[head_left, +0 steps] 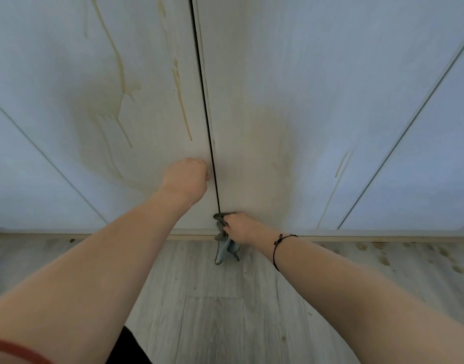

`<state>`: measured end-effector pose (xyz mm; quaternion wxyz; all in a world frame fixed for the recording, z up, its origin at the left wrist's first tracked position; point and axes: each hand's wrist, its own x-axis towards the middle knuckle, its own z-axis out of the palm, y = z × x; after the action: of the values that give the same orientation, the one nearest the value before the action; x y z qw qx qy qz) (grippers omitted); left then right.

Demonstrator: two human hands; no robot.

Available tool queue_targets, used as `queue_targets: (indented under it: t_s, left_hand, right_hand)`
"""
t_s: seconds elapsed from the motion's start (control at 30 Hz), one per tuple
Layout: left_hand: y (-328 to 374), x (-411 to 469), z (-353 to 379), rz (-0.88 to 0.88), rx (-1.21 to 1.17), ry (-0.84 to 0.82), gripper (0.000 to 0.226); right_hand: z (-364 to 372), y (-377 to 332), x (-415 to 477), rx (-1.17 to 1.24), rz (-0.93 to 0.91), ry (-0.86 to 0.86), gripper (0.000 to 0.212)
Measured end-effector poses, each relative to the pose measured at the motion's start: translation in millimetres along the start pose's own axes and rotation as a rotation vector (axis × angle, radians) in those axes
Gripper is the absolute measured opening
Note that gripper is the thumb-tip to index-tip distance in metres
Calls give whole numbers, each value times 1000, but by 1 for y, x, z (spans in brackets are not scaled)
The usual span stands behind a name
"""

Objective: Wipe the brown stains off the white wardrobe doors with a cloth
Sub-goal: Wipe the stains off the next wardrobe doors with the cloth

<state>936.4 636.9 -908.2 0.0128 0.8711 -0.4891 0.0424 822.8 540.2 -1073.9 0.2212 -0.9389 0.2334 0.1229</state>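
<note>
White wardrobe doors fill the upper view, split by a dark vertical gap point(208, 114). The left door point(55, 61) carries a wide brown stain patch point(102, 109) and long brown drip streaks point(182, 101). A short faint streak point(342, 164) marks the right door point(317, 74). My right hand point(240, 228) grips a bunched grey-blue cloth point(224, 248) low against the right door, right beside the gap near the bottom edge; part of the cloth hangs down. My left hand point(186, 179) is curled into a fist against the left door next to the gap, holding nothing.
A wooden plinth strip point(356, 239) runs under the doors. The grey wood-look floor point(212, 311) has several brown drops at the right point(383, 258) and one at the left point(72, 240). Further door gaps slant at the far left and right.
</note>
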Motion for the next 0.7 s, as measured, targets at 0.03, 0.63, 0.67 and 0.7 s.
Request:
queue_targets:
  t_s: [0.03, 0.63, 0.67, 0.7]
  left_hand:
    - [-1, 1, 1, 3, 0, 4, 20]
    - [3, 0, -2, -25, -12, 42, 20]
    - [4, 0, -3, -29, -9, 44, 20]
    - [5, 0, -5, -34, 1, 39, 20]
  right_hand:
    - [2, 6, 1, -3, 31, -3, 28]
    - [-10, 34, -22, 2, 165, 33, 32]
    - [-21, 39, -35, -13, 188, 71, 31]
    - [-36, 41, -47, -24, 199, 130, 29]
